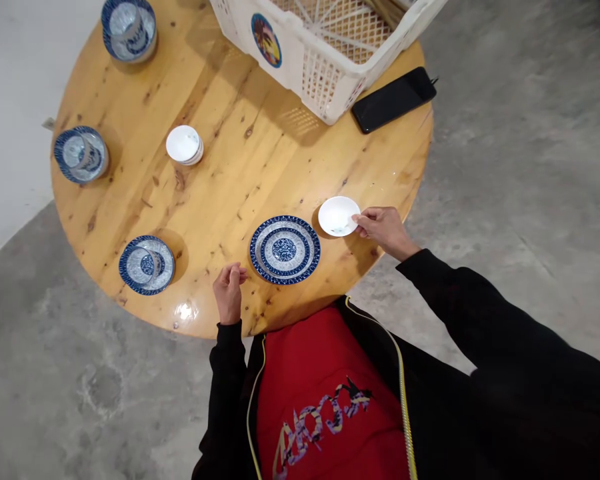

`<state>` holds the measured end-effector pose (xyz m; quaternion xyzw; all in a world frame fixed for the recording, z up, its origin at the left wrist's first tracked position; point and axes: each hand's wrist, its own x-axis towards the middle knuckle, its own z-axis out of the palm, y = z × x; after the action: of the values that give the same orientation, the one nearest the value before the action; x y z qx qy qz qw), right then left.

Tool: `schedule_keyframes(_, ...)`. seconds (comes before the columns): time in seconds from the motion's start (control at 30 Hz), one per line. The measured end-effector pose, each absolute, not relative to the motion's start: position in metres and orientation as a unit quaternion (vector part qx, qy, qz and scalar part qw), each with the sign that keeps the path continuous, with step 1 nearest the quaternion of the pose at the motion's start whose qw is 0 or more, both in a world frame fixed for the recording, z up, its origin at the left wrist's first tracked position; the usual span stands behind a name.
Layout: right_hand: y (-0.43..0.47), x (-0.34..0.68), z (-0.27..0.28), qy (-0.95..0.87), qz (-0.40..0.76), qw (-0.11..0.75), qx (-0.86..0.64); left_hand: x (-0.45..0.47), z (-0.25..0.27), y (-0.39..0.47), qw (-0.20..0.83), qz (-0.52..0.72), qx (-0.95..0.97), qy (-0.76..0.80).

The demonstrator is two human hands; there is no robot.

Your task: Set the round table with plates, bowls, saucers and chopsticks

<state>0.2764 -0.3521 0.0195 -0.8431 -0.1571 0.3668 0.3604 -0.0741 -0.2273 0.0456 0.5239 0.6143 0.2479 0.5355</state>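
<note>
My right hand pinches the right rim of a small white bowl, held at the right side of a blue-and-white patterned plate. Whether the bowl touches the table I cannot tell. Left of that plate is my left hand, its fingers curled in with nothing visible in them. A stack of small white bowls stands farther back on the wooden table.
Along the left edge are three blue-patterned settings, each with a clear glass: the near one, the middle one and the far one. A white plastic crate sits at the back, beside a black phone.
</note>
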Motion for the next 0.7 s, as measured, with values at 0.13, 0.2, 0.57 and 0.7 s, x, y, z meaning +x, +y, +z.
schedule_keyframes(0.13,-0.35,0.272,0.022,-0.128,0.364,0.374,-0.843,-0.075,0.044,-0.23,0.538,0.243,0.532,0.607)
schedule_keyframes(0.2,-0.349,0.271,0.022,-0.116,0.361,0.381,-0.844,-0.074,0.044,-0.23,0.54,0.243,0.533,0.605)
schedule_keyframes(0.57,-0.339,0.27,0.011,-0.111,0.337,0.4,-0.845,-0.078,0.04,-0.24,0.545,0.217,0.543,0.6)
schedule_keyframes(0.7,-0.338,0.271,0.009,-0.119,0.328,0.404,-0.846,-0.082,0.036,-0.246,0.552,0.217,0.529,0.607)
